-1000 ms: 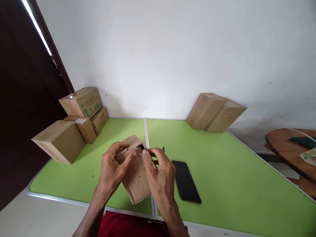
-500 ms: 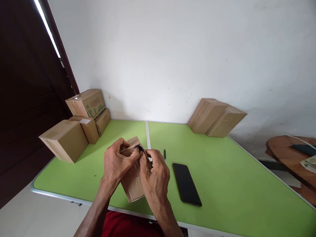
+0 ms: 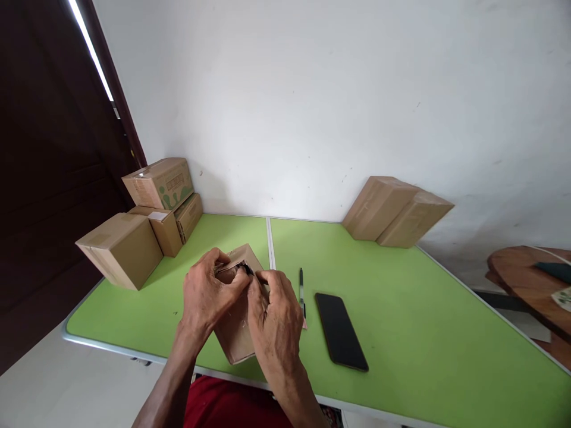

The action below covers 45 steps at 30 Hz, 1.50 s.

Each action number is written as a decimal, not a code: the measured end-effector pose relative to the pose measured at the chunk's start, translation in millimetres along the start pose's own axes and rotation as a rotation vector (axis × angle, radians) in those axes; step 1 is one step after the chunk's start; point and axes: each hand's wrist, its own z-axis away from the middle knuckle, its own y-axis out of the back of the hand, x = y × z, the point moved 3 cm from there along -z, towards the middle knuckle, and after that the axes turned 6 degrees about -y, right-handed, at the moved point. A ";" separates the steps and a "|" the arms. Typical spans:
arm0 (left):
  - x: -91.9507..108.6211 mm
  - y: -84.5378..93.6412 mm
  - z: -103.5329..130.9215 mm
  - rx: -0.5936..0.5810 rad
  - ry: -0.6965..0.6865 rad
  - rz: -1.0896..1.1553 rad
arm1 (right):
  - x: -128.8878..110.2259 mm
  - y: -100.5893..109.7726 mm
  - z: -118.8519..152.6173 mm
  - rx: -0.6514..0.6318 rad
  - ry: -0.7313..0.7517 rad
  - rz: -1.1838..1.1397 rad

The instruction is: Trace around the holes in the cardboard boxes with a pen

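Note:
A small brown cardboard box (image 3: pixel 234 334) with clear tape on it is tilted between my hands above the table's front part. My left hand (image 3: pixel 206 292) is closed on its left side, thumb at the upper edge. On the other side, my right hand (image 3: pixel 275 314) grips the box with thumb and fingers bent close to the same spot. Between the two thumbs shows a dark, ragged patch (image 3: pixel 243 267) at a parted edge; what it is I cannot make out.
Several cardboard boxes (image 3: pixel 120 246) are stacked at the table's left. Two more boxes (image 3: pixel 379 208) lean at the back right. A pen (image 3: pixel 301 285) and a black phone (image 3: pixel 341 331) lie right of my hands. A round wooden table (image 3: pixel 517 267) stands far right.
Both hands have shifted slightly left with the box and still grip it. More of the pen shows beside my right hand. The view has turned a little.

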 end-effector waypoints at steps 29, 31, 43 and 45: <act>-19.3 -11.6 47.8 -0.087 -0.698 -0.575 | 47.5 20.9 -18.1 -0.330 -0.140 -0.217; -20.5 -8.4 40.5 -0.102 -0.702 -0.559 | 83.3 24.2 -21.3 -0.419 -0.093 0.027; -23.8 -17.5 24.1 -0.135 -0.664 -0.474 | 228.5 -19.1 -16.3 -0.545 -0.018 0.293; -24.5 -15.9 22.1 -0.162 -0.643 -0.450 | 230.5 -20.0 -26.9 -0.506 -0.016 0.234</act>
